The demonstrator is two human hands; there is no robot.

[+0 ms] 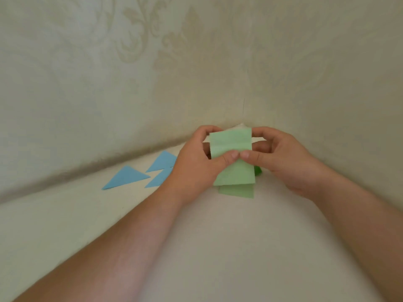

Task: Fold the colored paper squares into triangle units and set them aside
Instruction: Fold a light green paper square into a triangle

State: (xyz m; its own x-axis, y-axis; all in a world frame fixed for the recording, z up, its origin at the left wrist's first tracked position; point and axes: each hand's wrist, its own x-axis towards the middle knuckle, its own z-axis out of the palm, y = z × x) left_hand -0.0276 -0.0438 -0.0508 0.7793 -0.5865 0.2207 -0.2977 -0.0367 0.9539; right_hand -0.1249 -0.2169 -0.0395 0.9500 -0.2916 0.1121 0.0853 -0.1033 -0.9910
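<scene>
Pale tabletop point(65, 225) set into a corner of walls with cream damask wallpaper point(130, 51).

Far left part of the tabletop, near its back edge: three blue triangle units lying flat. The leftmost blue triangle point(125, 178) sits apart from the other two. The upper blue triangle point(163, 161) lies closest to the back edge. The lower blue triangle point(158, 178) sits just in front of it, their edges touching or nearly so; its right end is hidden behind the left wrist.

Left hand point(194, 168): fingers curled round the left edge of the green paper point(232, 147), thumb laid across its front, pinching it.

The green paper is held up off the tabletop toward the back corner, a tall strip shape with a second layer showing below its lower edge. Whether that lower layer is part of the same sheet I cannot tell. A small darker green bit point(258, 171) shows at its right side, too hidden to identify.

Right hand point(283, 162): index finger hooked over the paper's upper right corner, thumb on the front, pinching. The two thumb tips meet at mid-sheet.
</scene>
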